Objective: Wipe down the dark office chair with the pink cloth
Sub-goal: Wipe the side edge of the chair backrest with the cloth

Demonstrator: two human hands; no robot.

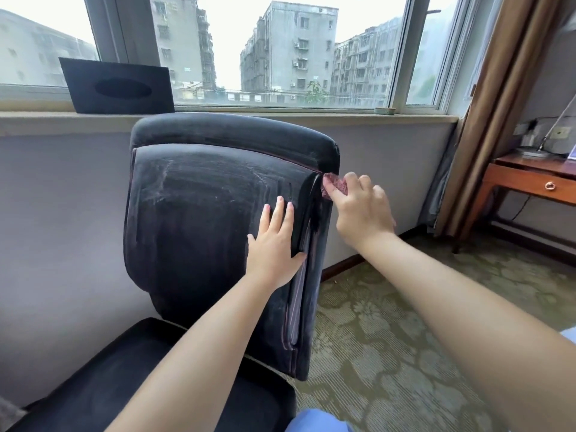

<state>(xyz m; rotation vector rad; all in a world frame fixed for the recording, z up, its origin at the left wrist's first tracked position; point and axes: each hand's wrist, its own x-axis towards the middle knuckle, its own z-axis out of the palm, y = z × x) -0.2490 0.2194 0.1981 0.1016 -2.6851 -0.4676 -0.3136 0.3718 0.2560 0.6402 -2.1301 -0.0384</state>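
The dark office chair [199,219] stands in front of me, its velvety backrest facing me and its seat at the lower left. My left hand [274,241] lies flat on the backrest near its right edge, fingers straight. My right hand [358,210] grips the bunched pink cloth [335,187] and holds it against the upper right side edge of the backrest, just below the headrest roll. Most of the cloth is hidden inside my fist.
A black tissue box [117,85] stands on the windowsill [280,115] behind the chair. A wooden desk [530,182] with a drawer and a lamp base stands at the right, beside brown curtains [498,120]. Patterned carpet [405,338] covers the floor to the right.
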